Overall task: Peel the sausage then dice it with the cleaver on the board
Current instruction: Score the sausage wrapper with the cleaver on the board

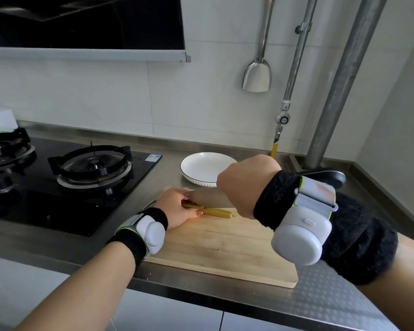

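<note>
On a wooden board (220, 244) at the tabletop's edge, the left hand (177, 206) closes its grip on a sausage (216, 212). The right hand (244, 185) is fisted around a cleaver (206, 197) above it, beside a white plate (207, 168).

I see open board (225, 247) in front of the sausage (216, 213), free for a hand. Behind it the plate (207, 167) crowds the far edge; the burner (95, 166) blocks the left.
</note>
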Demonstrator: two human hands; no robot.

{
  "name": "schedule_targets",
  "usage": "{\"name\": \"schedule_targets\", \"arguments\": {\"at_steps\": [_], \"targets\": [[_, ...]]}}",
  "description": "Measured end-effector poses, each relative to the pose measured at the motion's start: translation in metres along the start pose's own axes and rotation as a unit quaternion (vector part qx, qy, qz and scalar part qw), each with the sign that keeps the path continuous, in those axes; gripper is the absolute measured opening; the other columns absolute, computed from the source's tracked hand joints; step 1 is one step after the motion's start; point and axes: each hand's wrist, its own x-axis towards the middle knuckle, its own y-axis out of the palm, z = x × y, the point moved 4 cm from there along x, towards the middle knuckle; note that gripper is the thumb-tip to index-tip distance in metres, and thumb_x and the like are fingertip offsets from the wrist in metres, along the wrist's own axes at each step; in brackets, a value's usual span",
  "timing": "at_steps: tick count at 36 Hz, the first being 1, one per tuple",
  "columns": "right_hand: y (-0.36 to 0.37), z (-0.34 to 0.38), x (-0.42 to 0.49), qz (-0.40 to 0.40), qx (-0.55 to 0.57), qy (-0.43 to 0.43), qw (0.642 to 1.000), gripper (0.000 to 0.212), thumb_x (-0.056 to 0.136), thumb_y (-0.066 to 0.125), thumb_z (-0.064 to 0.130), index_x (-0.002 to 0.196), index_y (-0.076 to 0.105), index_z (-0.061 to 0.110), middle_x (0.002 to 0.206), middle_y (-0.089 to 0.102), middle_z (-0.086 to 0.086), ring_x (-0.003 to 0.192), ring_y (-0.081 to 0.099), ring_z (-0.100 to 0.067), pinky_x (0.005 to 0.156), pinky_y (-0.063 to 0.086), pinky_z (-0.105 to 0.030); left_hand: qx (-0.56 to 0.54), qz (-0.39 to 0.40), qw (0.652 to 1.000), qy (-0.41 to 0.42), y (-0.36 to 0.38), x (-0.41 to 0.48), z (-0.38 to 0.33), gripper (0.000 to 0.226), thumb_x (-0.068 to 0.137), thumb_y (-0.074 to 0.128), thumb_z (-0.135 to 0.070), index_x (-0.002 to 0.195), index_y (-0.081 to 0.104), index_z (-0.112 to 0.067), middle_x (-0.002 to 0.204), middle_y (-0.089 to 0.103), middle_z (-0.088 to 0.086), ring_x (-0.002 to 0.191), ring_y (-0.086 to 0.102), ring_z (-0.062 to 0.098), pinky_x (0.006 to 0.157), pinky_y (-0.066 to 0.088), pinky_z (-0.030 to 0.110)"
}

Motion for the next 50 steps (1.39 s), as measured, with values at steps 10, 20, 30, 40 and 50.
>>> {"name": "schedule_targets", "arguments": {"at_steps": [10,20,30,40,50], "targets": [[0.018,-0.018,0.018,-0.069,-0.042,0.002,0.997,0.011,0.086,0.045,0.012,0.078,0.049,0.018,0.069,0.048,0.003,0.055,0.044,-0.017,0.049,0.031,-0.026,0.042,-0.006,0.999,-0.016,0.000,0.001,0.001,0.036,0.071,0.081,-0.044,0.097,0.076,-0.020,0.092,0.069,-0.015,0.090,0.063,0.010,0.090,0.048,0.027],[0.017,-0.017,0.020,-0.076,-0.016,-0.006,0.997,0.028,0.082,0.016,0.020,0.067,0.040,0.019,0.067,0.047,0.002,0.054,0.044,-0.018,0.049,0.031,-0.027,0.034,-0.006,0.999,-0.015,0.000,0.000,-0.001,0.038,0.071,0.082,-0.040,0.101,0.077,-0.017,0.101,0.075,-0.005,0.095,0.067,0.013,0.094,0.051,0.033],[0.006,-0.007,0.011,-0.041,0.030,-0.026,0.998,0.047,0.048,0.004,0.034,0.065,0.042,0.013,0.065,0.047,-0.001,0.055,0.042,-0.018,0.053,0.030,-0.027,0.027,-0.012,0.999,-0.026,0.000,-0.001,-0.002,0.036,0.073,0.082,-0.038,0.100,0.077,-0.015,0.100,0.075,-0.003,0.094,0.067,0.014,0.093,0.050,0.030],[0.006,-0.002,0.009,-0.021,0.030,-0.021,0.999,0.040,0.052,0.007,0.032,0.064,0.040,0.013,0.065,0.046,0.000,0.055,0.041,-0.016,0.052,0.029,-0.027,0.021,-0.013,0.999,-0.040,0.001,-0.002,-0.003,0.038,0.072,0.083,-0.036,0.104,0.076,-0.016,0.101,0.075,-0.004,0.095,0.067,0.013,0.093,0.050,0.030],[0.012,-0.001,0.013,-0.023,0.035,-0.015,0.999,0.038,0.058,0.009,0.034,0.063,0.040,0.013,0.063,0.045,0.000,0.054,0.041,-0.015,0.050,0.027,-0.028,0.018,-0.025,0.998,-0.051,0.001,-0.002,-0.002,0.039,0.070,0.085,-0.036,0.104,0.074,-0.019,0.095,0.072,-0.009,0.088,0.064,0.010,0.081,0.045,0.022]]}}
